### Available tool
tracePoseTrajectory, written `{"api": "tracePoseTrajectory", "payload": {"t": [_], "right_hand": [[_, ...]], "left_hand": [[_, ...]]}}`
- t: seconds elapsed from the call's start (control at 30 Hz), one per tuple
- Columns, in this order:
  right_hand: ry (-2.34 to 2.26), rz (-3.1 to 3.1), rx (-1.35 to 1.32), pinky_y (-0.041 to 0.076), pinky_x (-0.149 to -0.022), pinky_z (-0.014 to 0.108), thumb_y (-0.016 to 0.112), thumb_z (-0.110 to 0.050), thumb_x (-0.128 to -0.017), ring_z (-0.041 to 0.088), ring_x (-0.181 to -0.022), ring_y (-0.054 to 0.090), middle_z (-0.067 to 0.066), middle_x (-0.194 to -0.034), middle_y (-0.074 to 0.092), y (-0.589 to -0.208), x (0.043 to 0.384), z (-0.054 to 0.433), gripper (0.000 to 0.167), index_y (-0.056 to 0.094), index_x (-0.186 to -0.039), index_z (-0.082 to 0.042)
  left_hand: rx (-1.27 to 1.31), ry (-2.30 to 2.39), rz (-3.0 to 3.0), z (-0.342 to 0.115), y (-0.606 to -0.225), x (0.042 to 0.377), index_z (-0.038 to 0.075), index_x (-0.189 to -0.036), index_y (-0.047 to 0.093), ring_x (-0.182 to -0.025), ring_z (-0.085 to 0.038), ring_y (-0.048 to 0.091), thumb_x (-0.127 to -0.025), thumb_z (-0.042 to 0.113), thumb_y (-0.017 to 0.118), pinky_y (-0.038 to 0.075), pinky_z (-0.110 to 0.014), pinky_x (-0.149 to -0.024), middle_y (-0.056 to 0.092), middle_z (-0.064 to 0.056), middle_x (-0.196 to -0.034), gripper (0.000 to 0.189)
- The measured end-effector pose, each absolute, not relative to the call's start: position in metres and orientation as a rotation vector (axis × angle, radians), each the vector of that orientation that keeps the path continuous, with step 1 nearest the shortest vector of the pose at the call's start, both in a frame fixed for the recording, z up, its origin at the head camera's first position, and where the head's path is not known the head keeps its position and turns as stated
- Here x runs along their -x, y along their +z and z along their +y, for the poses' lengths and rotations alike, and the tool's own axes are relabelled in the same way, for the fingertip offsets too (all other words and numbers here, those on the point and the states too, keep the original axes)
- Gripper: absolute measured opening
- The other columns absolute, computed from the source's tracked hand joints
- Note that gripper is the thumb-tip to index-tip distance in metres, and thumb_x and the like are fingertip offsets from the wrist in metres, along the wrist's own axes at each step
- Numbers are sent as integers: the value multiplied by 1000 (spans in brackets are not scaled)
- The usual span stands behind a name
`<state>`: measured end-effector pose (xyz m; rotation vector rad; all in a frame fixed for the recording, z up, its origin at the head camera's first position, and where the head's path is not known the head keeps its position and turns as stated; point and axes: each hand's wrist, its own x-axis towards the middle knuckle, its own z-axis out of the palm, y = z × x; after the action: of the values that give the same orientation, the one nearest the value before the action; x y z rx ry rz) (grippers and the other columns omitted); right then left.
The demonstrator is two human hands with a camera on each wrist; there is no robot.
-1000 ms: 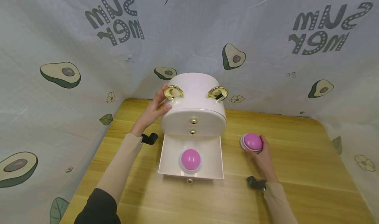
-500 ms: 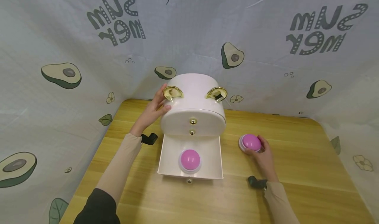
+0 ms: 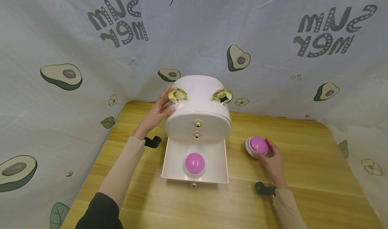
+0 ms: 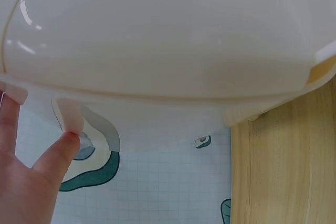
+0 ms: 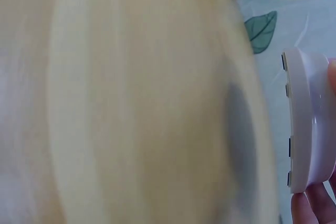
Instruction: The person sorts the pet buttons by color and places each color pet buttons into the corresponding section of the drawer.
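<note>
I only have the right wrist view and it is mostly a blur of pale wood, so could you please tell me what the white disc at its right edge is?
Observer: It is the base of a pink dome button; the right hand has a grip on it over the wooden table.
Operator: Thank you. Is there another button like it?
Observer: Yes, a second pink dome button lies in the open drawer of a white cabinet.
Operator: And where is the other hand, please?
Observer: The left hand rests against the cabinet's left side, by a gold ear-shaped ornament.
</note>
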<state>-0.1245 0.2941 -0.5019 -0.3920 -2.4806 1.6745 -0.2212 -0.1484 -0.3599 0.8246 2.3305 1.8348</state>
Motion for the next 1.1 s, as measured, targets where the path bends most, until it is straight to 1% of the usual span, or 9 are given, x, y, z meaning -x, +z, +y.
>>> {"api": "tracePoseTrajectory", "payload": {"t": [0.07,0.2,0.33,0.53,0.73,0.87,0.97,1.03,1.1], "right_hand": [[1703,-2452,357,28,-103,13,73,-10,-86,29,-138,28,17,-153,28,-495,124,292,81,25,-151,-5],[1753,-2383,294,27,-106,17,72,-1,-84,28,-140,26,20,-152,26,-479,122,285,80,27,-149,-2],[1793,-2332,209,27,-107,18,72,5,-82,23,-139,29,20,-152,28,-462,118,277,78,30,-148,-2],[1760,-2377,61,33,-102,14,73,2,-82,16,-135,36,16,-149,35,-431,105,259,76,36,-147,-6],[1726,-2433,-62,35,-99,13,75,1,-80,10,-130,42,17,-145,40,-408,92,236,74,39,-145,-4],[1725,-2459,-137,35,-98,12,77,1,-79,4,-127,43,16,-144,42,-405,86,223,75,40,-144,-4],[1746,-2475,-170,34,-98,11,78,-1,-78,3,-126,43,13,-144,43,-406,83,214,76,41,-144,-6],[1736,-2497,-185,34,-98,11,79,-4,-78,4,-125,43,11,-143,44,-407,82,208,75,43,-143,-8],[1726,-2510,-197,33,-99,11,80,-6,-77,9,-127,44,10,-142,46,-410,82,202,75,45,-142,-8]], "left_hand": [[-820,1832,2333,-148,-360,221,16,-155,5,-141,-29,22,-96,0,52,20,-44,-114,16,-14,-157,77],[-817,1826,2342,-148,-359,221,15,-155,5,-141,-29,22,-96,1,53,19,-44,-114,16,-14,-157,77],[-820,1823,2348,-147,-358,221,13,-155,5,-141,-30,22,-96,2,53,19,-45,-114,16,-14,-157,76],[-813,1814,2354,-147,-358,221,13,-155,5,-141,-31,22,-97,3,53,19,-46,-114,15,-15,-157,76],[-826,1823,2351,-147,-359,221,13,-155,5,-141,-32,22,-97,6,53,19,-47,-113,15,-15,-157,75],[-829,1829,2345,-146,-358,220,14,-155,5,-141,-30,22,-97,6,53,19,-45,-113,14,-14,-157,75],[-829,1827,2347,-146,-357,219,14,-155,5,-141,-30,22,-97,6,53,19,-45,-113,14,-13,-157,75],[-829,1824,2353,-146,-357,218,14,-155,5,-141,-31,22,-97,7,54,19,-46,-113,13,-13,-158,76],[-831,1823,2356,-146,-357,218,14,-155,5,-141,-31,23,-97,8,54,20,-46,-113,13,-14,-158,76]]}}
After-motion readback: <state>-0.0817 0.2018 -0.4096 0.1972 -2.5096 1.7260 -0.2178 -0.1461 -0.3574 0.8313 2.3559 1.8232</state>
